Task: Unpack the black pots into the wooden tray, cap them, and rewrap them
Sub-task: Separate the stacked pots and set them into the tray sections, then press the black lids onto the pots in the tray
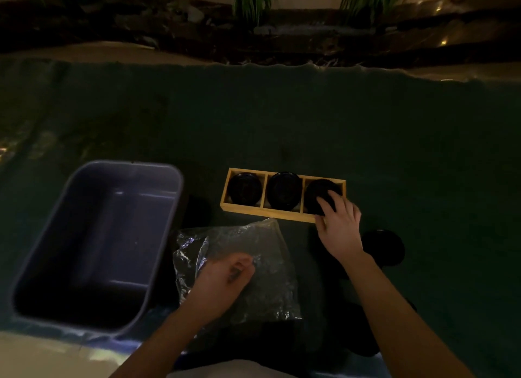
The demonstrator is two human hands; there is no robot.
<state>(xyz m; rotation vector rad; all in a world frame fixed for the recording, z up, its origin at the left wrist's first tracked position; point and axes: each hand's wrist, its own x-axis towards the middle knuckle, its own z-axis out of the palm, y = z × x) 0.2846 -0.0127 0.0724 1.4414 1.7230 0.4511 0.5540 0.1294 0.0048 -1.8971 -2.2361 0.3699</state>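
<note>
Right hand (339, 225) spread on right pot (320, 195) in wooden tray (282, 212); left hand (225, 276) pinching plastic wrap (265, 265).

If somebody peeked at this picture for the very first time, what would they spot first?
Probably the light wooden tray in the middle of the dark green cloth, with three black pots side by side in its compartments. The right hand rests its fingers on the rightmost pot, while the left hand pinches the crinkly clear wrap lying nearer the person. On the left sits a big empty grey tub.
</note>
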